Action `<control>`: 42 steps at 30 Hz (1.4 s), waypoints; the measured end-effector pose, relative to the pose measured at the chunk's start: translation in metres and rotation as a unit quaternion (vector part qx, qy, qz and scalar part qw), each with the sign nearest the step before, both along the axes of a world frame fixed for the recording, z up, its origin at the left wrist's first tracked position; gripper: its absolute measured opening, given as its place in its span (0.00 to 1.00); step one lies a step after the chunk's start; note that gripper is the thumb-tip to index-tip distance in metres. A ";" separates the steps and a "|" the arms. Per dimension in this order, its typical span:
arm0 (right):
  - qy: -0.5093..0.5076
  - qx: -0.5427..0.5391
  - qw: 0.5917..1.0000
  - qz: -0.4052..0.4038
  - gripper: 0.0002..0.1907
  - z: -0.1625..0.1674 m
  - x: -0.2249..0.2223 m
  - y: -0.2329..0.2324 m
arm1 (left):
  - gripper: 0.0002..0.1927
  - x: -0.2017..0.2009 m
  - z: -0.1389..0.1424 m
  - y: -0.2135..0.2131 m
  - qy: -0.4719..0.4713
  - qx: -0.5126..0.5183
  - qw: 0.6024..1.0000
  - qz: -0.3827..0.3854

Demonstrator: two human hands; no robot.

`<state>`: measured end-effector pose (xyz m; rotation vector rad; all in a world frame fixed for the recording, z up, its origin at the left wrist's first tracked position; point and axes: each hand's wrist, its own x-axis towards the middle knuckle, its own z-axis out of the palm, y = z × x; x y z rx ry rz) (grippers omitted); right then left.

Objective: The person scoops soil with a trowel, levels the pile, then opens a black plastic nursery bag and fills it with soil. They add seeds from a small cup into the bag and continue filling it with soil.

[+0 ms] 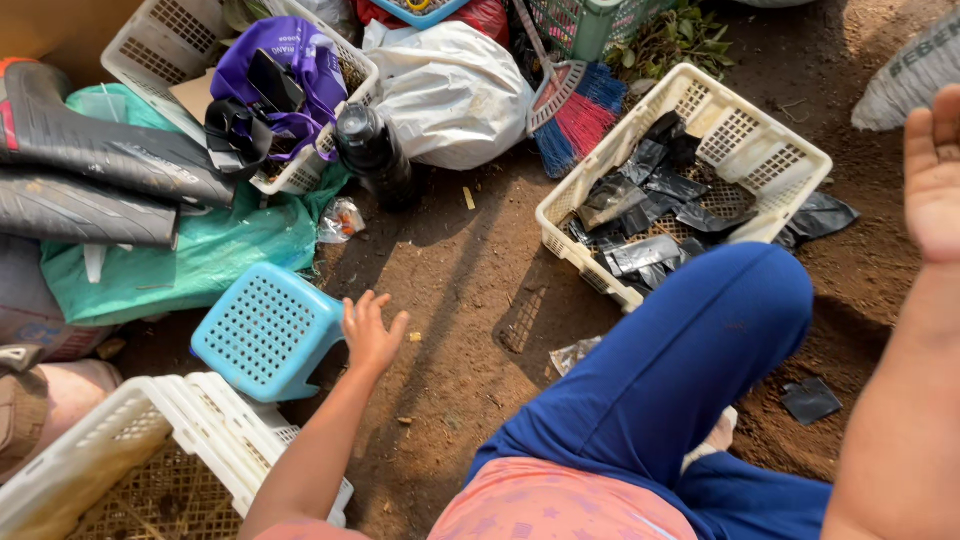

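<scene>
My left hand (371,328) is stretched out low over the dirt ground, fingers spread and holding nothing, right beside a small light-blue perforated stool (266,329). At the right edge my right hand (934,172) is raised, palm open and bare. A white plastic basket (790,145) lies ahead of my blue-trousered knee (700,340); it holds several black plastic bags (650,200). One more black bag (810,399) lies on the ground by my right forearm.
Another white basket (150,45) at the back left holds a purple bag (290,55). Black rubber boots (90,150) lie on a green sheet (200,255). A black bottle (375,150), white sack (450,90), broom (575,115) and near-left white basket (190,420) surround the bare dirt.
</scene>
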<state>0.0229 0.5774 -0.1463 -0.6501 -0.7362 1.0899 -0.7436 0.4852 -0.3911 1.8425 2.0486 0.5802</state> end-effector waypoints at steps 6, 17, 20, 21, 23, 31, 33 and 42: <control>0.152 -0.105 0.974 -0.134 0.17 0.071 -0.093 -0.018 | 0.28 0.050 0.013 -0.043 -0.060 -0.031 0.996 -0.064; 0.198 -0.171 0.965 -0.025 0.16 0.035 -0.214 -0.012 | 0.25 0.137 0.125 0.005 -0.638 -0.077 0.765 0.045; 0.208 -0.190 0.959 0.023 0.16 0.008 -0.233 0.008 | 0.23 0.142 0.169 0.024 -0.678 -0.084 0.731 0.002; 0.211 -0.201 0.956 0.037 0.16 -0.001 -0.242 0.015 | 0.22 0.140 0.181 0.029 -0.685 -0.086 0.724 -0.009; 0.209 -0.215 0.952 0.055 0.16 -0.014 -0.260 0.026 | 0.22 0.133 0.200 0.042 -0.678 -0.083 0.729 -0.036; 0.176 -0.257 0.947 0.078 0.16 -0.058 -0.294 0.062 | 0.21 0.079 0.194 0.109 -0.649 -0.096 0.754 -0.048; 0.177 -0.275 0.943 0.062 0.15 -0.068 -0.297 0.074 | 0.21 0.077 0.183 0.131 -0.644 -0.102 0.757 -0.031; 0.149 -0.298 0.936 0.110 0.15 -0.103 -0.292 0.155 | 0.18 0.142 0.146 0.236 -0.544 -0.142 0.824 -0.076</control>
